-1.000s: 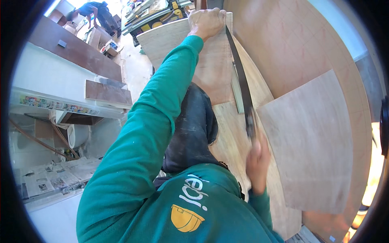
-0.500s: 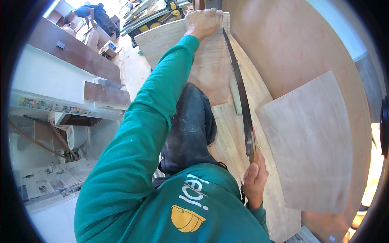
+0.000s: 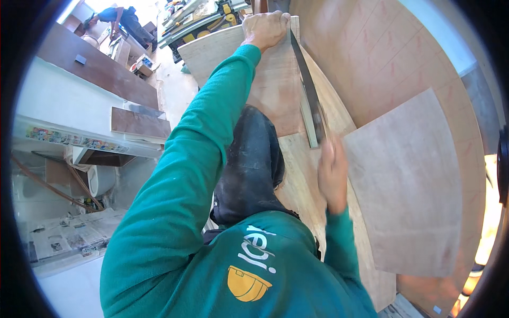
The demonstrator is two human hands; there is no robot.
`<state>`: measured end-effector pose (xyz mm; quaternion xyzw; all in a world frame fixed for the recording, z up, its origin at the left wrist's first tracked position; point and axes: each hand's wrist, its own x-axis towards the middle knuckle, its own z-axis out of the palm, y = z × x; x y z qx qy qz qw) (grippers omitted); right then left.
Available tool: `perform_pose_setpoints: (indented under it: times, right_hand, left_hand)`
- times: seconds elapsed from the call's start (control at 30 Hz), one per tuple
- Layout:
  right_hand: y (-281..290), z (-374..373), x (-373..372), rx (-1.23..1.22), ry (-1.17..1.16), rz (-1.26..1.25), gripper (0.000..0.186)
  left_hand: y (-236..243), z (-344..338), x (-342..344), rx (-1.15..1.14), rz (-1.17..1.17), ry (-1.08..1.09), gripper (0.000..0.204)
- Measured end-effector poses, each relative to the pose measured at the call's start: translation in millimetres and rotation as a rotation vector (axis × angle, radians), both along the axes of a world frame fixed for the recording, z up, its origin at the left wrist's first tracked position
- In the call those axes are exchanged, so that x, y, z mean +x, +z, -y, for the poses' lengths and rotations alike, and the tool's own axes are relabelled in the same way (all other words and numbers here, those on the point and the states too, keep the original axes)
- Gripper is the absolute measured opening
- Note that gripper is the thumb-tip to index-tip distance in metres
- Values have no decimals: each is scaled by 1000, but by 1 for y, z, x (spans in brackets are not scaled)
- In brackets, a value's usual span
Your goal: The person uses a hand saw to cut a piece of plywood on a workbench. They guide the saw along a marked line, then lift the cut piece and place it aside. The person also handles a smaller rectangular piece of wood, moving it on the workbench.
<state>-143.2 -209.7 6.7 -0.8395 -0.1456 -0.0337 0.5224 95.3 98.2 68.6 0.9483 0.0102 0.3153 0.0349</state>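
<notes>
The saw (image 3: 307,79) sits along the right edge of the wooden panel (image 3: 275,79), upper centre of the frame, its dark blade slanting from the panel's top corner down toward the middle. Half a second ago much more of that blade showed; now the right hand (image 3: 333,172) has slid up from the lower centre to just right of the middle, and the saw has gone forward with it. I take this for one stroke of a cut running close to the panel's edge — and not the last, as a thin sliver of wood still stands to the right of the blade at the top.

That right hand is blurred by speed, but its fingers look wrapped around the handle. The left hand (image 3: 266,29), top centre, clasps the panel's upper edge right beside the blade and has hardly shifted, so the work seems well steadied.

Below, a dark-trousered knee (image 3: 249,159) comes against the panel in view; whether it braces it, I can't tell. A long plank (image 3: 297,166) lies underneath, a pale board (image 3: 405,185) leans at right. Upper left, a co-worker (image 3: 130,24) bends over — arms lower now than a moment ago.
</notes>
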Motion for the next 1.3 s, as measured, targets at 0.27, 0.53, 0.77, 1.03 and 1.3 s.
perform_pose_setpoints:
  times: [0.27, 0.53, 0.77, 1.03, 1.3]
  right_hand:
    - [-18, 27, -40, -29, -18, -86, 46]
    - [10, -35, 56, 102, -3, 10, 47]
    - [45, 78, -103, 40, -60, -424, 51]
    - [25, -43, 81, 64, 17, -45, 48]
    - [15, 59, -71, -15, -34, -264, 49]
  left_hand:
    - [-5, 7, -1, -50, 32, 81, 46]
    - [3, 8, 9, -11, -56, 64, 42]
    - [-5, 8, 0, 96, -16, 21, 39]
    - [5, 11, 11, -45, 1, 6, 43]
    - [-5, 3, 2, -3, 2, 25, 43]
